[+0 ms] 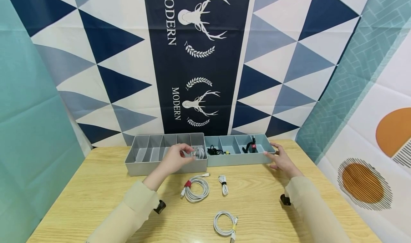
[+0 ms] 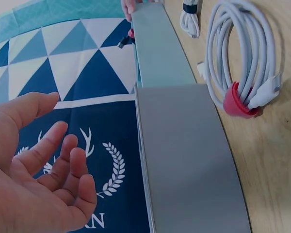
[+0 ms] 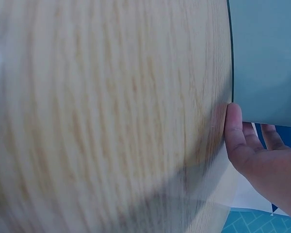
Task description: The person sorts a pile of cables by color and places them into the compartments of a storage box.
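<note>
Head view: left hand (image 1: pixel 176 159), loosely unfurled, is hovering over grey tray (image 1: pixel 187 168); right hand (image 1: pixel 282 161), unclenched, is touching blue tray (image 1: pixel 237 160) at three o'clock.

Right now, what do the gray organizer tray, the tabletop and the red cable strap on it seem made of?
Gray organizer tray: probably matte molded plastic; smooth, evenly colored wall.
Tabletop: wood or wood-look laminate, satin; streaky grain with a soft glare spot.
Red cable strap: perhaps dull fabric; it bends round, weave unclear.
</note>
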Demonstrator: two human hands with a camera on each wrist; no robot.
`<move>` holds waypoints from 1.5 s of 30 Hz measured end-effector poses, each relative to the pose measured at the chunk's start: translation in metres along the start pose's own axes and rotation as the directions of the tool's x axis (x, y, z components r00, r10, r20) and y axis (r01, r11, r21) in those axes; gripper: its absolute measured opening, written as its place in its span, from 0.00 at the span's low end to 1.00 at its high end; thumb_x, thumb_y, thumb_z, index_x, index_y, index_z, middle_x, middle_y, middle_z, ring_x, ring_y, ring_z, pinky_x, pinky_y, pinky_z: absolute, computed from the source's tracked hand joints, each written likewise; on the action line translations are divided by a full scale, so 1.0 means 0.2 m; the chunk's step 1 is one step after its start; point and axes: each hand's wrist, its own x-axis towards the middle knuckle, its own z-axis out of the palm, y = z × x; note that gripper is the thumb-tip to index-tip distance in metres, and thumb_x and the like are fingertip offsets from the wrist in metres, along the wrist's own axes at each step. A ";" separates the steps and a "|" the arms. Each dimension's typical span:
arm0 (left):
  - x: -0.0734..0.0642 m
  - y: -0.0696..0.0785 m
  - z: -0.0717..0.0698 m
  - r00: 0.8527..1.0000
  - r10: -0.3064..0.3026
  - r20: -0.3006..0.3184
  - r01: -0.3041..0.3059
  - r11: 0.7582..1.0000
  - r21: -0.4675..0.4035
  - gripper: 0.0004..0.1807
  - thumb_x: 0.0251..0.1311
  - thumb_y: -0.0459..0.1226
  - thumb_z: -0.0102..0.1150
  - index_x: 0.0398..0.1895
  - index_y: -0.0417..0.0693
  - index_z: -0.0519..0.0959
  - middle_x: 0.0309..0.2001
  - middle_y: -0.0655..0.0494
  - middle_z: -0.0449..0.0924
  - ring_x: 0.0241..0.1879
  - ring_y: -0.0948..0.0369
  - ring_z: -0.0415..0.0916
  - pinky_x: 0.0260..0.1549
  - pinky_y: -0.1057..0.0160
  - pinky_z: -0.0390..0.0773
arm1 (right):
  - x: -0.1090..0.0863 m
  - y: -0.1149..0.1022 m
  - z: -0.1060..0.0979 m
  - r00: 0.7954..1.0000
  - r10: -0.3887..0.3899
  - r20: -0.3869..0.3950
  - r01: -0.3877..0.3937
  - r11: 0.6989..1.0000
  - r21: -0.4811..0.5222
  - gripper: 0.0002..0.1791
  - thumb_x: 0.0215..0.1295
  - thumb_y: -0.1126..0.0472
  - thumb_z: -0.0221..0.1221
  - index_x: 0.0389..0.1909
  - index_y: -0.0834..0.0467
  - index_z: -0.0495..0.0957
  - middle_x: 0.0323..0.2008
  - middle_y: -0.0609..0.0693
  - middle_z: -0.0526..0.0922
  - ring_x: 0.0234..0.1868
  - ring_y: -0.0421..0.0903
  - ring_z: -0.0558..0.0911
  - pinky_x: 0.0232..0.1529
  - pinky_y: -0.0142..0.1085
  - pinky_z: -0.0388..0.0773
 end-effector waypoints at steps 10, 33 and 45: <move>-0.10 -0.04 0.01 0.998 -0.055 0.029 0.057 0.997 -0.044 0.13 0.44 0.39 0.67 0.34 0.45 0.80 0.30 0.54 0.77 0.26 0.63 0.68 0.27 0.67 0.70 | -0.01 -0.02 0.00 1.000 0.023 0.004 -0.023 1.000 -0.016 0.50 0.56 0.40 0.54 0.69 0.48 0.32 0.65 0.68 0.38 0.61 0.63 0.56 0.47 0.45 0.73; -0.17 -0.22 0.07 0.972 -0.234 0.029 0.235 0.972 -0.009 0.16 0.42 0.38 0.67 0.36 0.42 0.79 0.30 0.54 0.77 0.29 0.62 0.70 0.29 0.66 0.71 | 0.01 -0.01 0.00 1.000 0.022 0.002 -0.022 0.999 -0.027 0.48 0.59 0.42 0.52 0.69 0.48 0.32 0.65 0.69 0.39 0.59 0.62 0.58 0.44 0.42 0.74; -0.15 -0.29 0.13 0.970 -0.233 0.068 0.234 0.972 -0.005 0.17 0.39 0.39 0.70 0.34 0.42 0.79 0.28 0.55 0.76 0.27 0.64 0.69 0.28 0.66 0.69 | 0.02 0.00 0.00 1.000 0.029 0.000 -0.029 0.999 -0.018 0.46 0.60 0.43 0.52 0.69 0.49 0.33 0.65 0.69 0.37 0.59 0.62 0.57 0.46 0.43 0.74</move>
